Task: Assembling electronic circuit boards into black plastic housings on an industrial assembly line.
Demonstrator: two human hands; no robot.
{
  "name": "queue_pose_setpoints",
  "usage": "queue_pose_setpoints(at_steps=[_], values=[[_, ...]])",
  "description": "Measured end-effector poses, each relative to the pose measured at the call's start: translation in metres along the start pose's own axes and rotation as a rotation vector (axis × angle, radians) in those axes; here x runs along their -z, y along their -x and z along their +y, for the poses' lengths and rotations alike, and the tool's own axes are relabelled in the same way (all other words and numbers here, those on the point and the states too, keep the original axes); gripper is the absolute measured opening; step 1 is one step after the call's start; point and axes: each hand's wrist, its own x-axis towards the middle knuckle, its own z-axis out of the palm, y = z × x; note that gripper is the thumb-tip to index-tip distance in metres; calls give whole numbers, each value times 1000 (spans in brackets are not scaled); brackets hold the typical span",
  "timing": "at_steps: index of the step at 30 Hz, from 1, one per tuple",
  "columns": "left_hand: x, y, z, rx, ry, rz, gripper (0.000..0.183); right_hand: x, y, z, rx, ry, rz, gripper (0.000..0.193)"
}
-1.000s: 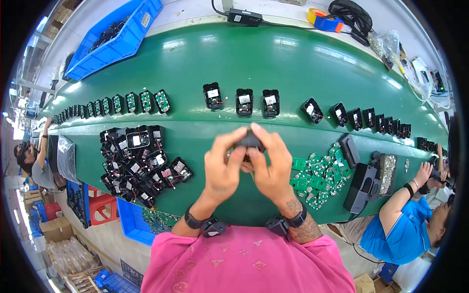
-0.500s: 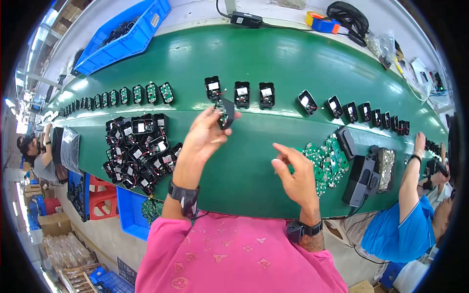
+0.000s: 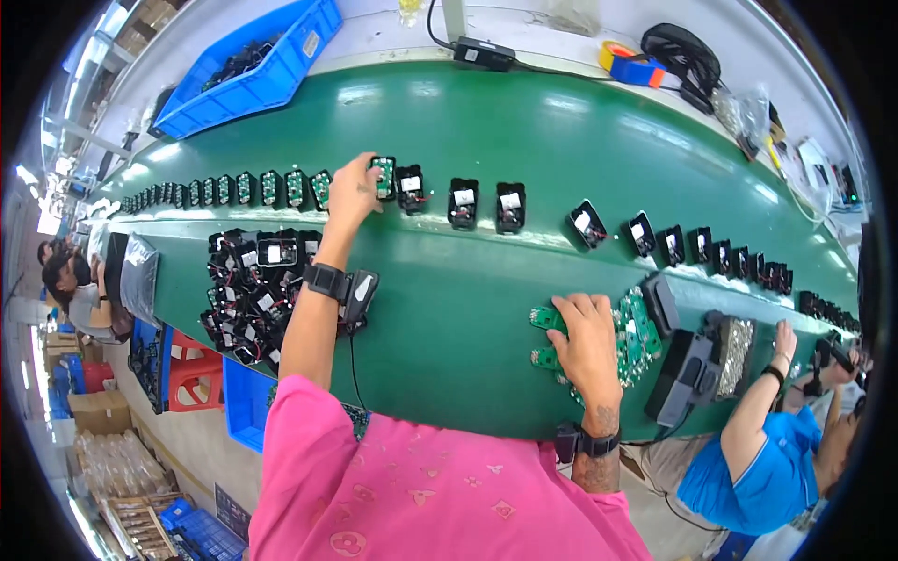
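Note:
My left hand [image 3: 354, 194] is closed on a small black plastic housing [image 3: 383, 178] with a green circuit board in its open top. It stands at the left of a black housing [image 3: 410, 190] that shows a white label and a red wire. Two more labelled housings, a left one [image 3: 463, 203] and a right one [image 3: 510, 207], stand further right in the same row. My right hand [image 3: 587, 348] rests palm down, fingers reaching forward, on a loose pile of green circuit boards [image 3: 638, 338]. The boards under its palm are hidden.
Board-fitted housings [image 3: 270, 188] line up to the left. A heap of housings [image 3: 253, 290] lies near my left forearm. Grey-black devices [image 3: 681, 379] and a tray of small metal parts [image 3: 736, 358] stand right, beside a co-worker in blue [image 3: 748, 467]. A blue bin [image 3: 248, 70] sits far left.
My left hand has moved left and away from me with the housing, into the row. My right hand has come down onto the circuit boards.

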Motion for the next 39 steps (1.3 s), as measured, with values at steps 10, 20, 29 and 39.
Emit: queue_pose_setpoints(at_steps=[10, 20, 29, 39], values=[[32, 18, 83, -93, -389, -465, 102, -16, -24, 10, -13, -204, 112, 7], [32, 109, 131, 255, 1139, -374, 87, -31, -28, -8, -307, -1270, 96, 19], [-22, 176, 143, 670, 1685, -542, 56, -52, -34, -20, -378, -1469, -97, 22], [-53, 178, 143, 143, 1020, -499, 16, -55, -29, -3, -543, -1700, 45, 19]])
